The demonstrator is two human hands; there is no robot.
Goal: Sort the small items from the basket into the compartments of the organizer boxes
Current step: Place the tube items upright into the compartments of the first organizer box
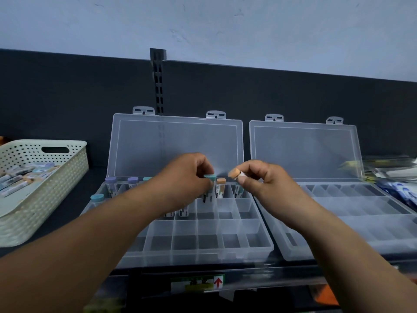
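Our left hand [187, 177] pinches a small clear tube with a teal cap [209, 177] between the thumb and curled fingertips. It holds the tube upright over the back rows of the clear plastic organizer box [203, 256], whose hinged lid [178, 143] stands open at twelve o'clock. Just at three o'clock of that hand, our right hand [264, 175] pinches a small tube with an orange cap [234, 173] just below the cap, tilted so the cap points toward nine o'clock.

Other tubes already stand in the far row: a purple-capped tube [110, 180] near the ten o'clock corner and an orange-capped tube [221, 184] right beside the teal one. The cream perforated plastic basket [45, 143], at nine o'clock of the box, holds more tubes lying flat. A second clear organizer box [338, 245] sits at three o'clock.

We judge the step in hand to be seating the teal tube in its cell. To do it well, we lower it bottom first, straight down the middle of the cell, clear of the dividers and the standing neighbour. We let go only once it rests on the floor. Our right hand should stay apart so the two tubes do not knock. The orange one needs turning upright before it goes in.
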